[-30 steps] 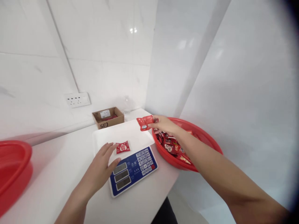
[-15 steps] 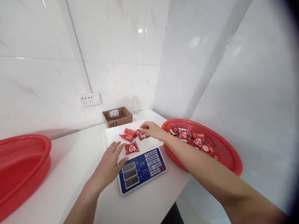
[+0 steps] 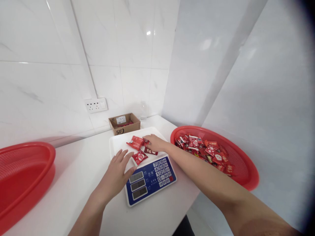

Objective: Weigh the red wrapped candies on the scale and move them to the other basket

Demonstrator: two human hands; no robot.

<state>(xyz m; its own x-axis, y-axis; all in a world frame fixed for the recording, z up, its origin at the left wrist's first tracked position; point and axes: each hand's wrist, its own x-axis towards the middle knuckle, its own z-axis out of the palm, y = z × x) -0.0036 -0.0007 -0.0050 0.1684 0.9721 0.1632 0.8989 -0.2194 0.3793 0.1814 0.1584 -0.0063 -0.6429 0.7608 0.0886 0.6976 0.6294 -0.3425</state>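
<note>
Filling the corner, a white table [image 3: 81, 164] ran back to the tiled wall. A red basket [image 3: 254, 178] stood at its right, heaped with wrapped packets [image 3: 209, 149]; a second red basket [image 3: 50, 154] was cut off at the left edge. Between them sat a blue-and-white scale [image 3: 152, 186], its white pan [image 3: 116, 141] toward the wall. Behind the pan, a cardboard box [image 3: 120, 131].

Left hand [image 3: 116, 170]: released, fingers spread, thumb over the edge of the display [image 3: 136, 177], fingertips just beside the front packet. Right hand [image 3: 154, 142]: low over the pan, fingers bent down among the packets; its knuckles hid the fingertips, so whether it gripped anything could not be told.

Three packets were made out on the pan: a bright-red packet [image 3: 136, 142] at back left, a dark-red packet [image 3: 151, 151] under the right hand near the keypad, and a front packet [image 3: 139, 158] with white lettering.

Change noted: a second earlier only the front packet lay there; half a second earlier it sat straighter, now skewed. In the observer's judgement, the scale now bore a gathered group, with the right hand's part unfinished.
</note>
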